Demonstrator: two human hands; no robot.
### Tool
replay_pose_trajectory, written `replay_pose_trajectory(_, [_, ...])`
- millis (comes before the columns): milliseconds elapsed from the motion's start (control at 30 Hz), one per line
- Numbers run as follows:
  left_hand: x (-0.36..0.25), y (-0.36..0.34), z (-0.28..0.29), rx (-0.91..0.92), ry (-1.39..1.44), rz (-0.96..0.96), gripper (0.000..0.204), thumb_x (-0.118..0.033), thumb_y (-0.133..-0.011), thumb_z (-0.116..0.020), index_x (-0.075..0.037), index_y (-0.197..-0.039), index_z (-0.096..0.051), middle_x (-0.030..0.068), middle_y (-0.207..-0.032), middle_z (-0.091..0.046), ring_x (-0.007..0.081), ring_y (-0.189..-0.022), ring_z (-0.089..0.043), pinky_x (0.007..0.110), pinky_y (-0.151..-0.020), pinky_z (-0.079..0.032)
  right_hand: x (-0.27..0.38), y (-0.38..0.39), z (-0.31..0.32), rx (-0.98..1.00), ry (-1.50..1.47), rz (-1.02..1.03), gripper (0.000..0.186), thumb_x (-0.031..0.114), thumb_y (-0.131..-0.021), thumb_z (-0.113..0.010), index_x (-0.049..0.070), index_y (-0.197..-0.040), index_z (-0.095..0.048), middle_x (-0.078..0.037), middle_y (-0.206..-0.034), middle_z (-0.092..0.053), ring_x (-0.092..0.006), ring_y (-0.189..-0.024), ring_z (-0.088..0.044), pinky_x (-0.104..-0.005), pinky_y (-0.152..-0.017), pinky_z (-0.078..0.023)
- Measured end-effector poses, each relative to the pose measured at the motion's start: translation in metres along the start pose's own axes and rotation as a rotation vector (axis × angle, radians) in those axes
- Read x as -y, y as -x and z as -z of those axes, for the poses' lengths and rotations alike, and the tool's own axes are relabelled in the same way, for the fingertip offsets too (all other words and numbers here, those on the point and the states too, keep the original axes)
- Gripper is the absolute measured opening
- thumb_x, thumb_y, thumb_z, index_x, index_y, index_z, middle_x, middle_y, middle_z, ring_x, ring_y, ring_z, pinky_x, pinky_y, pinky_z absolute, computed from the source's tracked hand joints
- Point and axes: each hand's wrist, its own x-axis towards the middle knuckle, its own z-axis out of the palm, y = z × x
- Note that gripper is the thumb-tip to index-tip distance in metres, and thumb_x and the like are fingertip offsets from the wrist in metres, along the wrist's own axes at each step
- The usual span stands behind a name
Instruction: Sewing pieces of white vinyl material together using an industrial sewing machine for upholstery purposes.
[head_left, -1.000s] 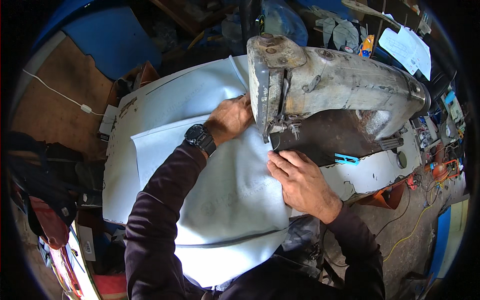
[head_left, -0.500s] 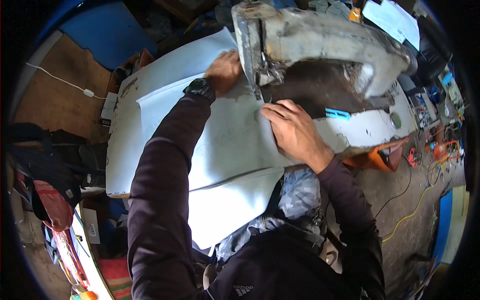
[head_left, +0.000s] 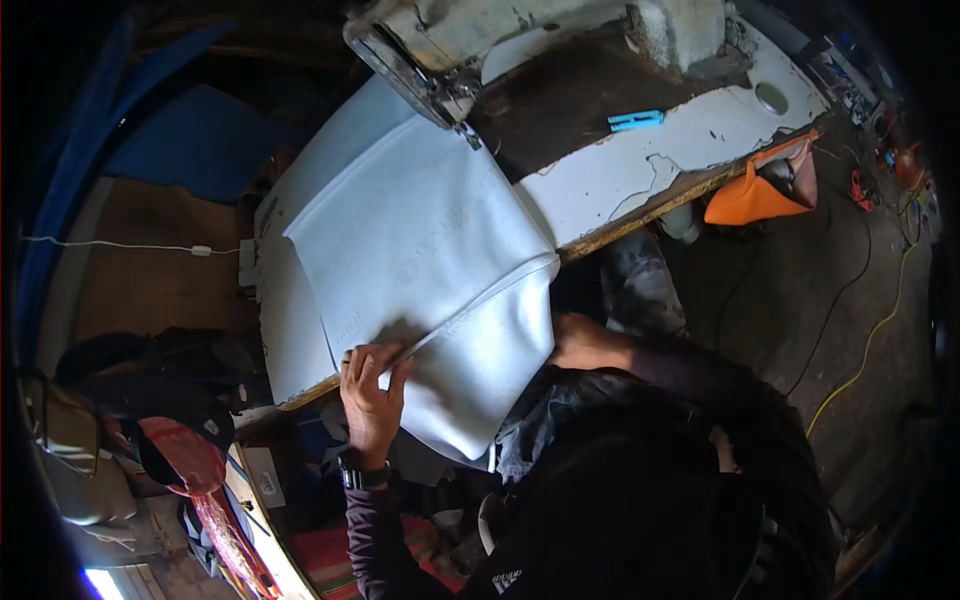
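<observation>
A white, smooth sheet of leather-like material (head_left: 420, 230) lies over the worktable, with a raised seam running across it and its near part hanging over the front edge. My left hand (head_left: 372, 395) pinches the sheet at the left end of this seam, thumb and fingers closed on it. At the hanging part's right edge, my right hand (head_left: 590, 342) is closed against the material; its fingertips are mostly hidden. The old, worn sewing machine (head_left: 550, 40) stands at the top, its needle end above the sheet's far right side. Neither hand is near the needle.
A light blue thread snipper (head_left: 636, 121) and a round metal disc (head_left: 771, 98) lie on the chipped white tabletop (head_left: 600, 185). An orange pouch (head_left: 765, 195) hangs by the table's right front edge. A yellow cable (head_left: 865, 345) runs over the floor.
Both hands have left the needle area and come down toward me, the left to the seam's left end, the right to the sheet's near right edge. My view has shifted and tilted.
</observation>
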Motion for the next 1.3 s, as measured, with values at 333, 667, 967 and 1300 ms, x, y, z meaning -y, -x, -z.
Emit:
replay_pose_trajectory(333, [0.035, -0.034, 0.053, -0.254, -0.139, -0.016, 0.007, -0.001, -0.092, -0.07, -0.004, -0.098, -0.066, 0.0132, -0.098, -0.065, 0.0358, -0.092, -0.064, 0.046, -0.082, -0.05, 0.058, -0.077, -0.052, -0.051, -0.33, 0.162, 0.038, 0.035, -0.104, -0.061, 0.002, -0.117, -0.073, -0.024, -0.124, -0.072, -0.0363, -0.116, -0.07, -0.0444, -0.095, -0.055])
replay_pose_trajectory(667, [0.068, -0.059, 0.054, -0.17, -0.187, -0.047, 0.01, 0.0, -0.091, -0.072, -0.002, -0.097, -0.065, 0.0129, -0.101, -0.067, 0.0341, -0.096, -0.065, 0.043, -0.086, -0.048, 0.192, 0.049, 0.086, -0.333, -0.419, 0.279, 0.032, 0.025, -0.107, -0.064, -0.006, -0.114, -0.071, -0.023, -0.088, -0.072, -0.0383, -0.075, -0.071, -0.0478, -0.07, -0.055])
replay_pose_trajectory(967, [0.03, -0.059, 0.041, 0.104, 0.075, 0.054, 0.026, 0.002, -0.091, -0.073, -0.003, -0.117, -0.072, 0.0141, -0.114, -0.071, 0.0348, -0.112, -0.066, 0.045, -0.092, -0.053, 0.1, 0.075, 0.096, -0.369, -0.293, -0.312, 0.027, 0.026, -0.105, -0.068, 0.003, -0.091, -0.065, -0.012, -0.075, -0.061, -0.024, -0.068, -0.062, -0.0408, -0.064, -0.048])
replay_pose_trajectory(1300, [-0.089, -0.112, 0.017, 0.11, 0.18, -0.251, 0.028, -0.008, -0.096, -0.075, -0.004, -0.123, -0.075, 0.015, -0.118, -0.073, 0.0341, -0.108, -0.07, 0.042, -0.092, -0.054, 0.109, 0.001, 0.147, -0.688, 0.083, -0.009, 0.01, 0.006, -0.094, -0.075, 0.0, -0.098, -0.067, -0.012, -0.09, -0.072, -0.032, -0.081, -0.07, -0.04, -0.074, -0.055])
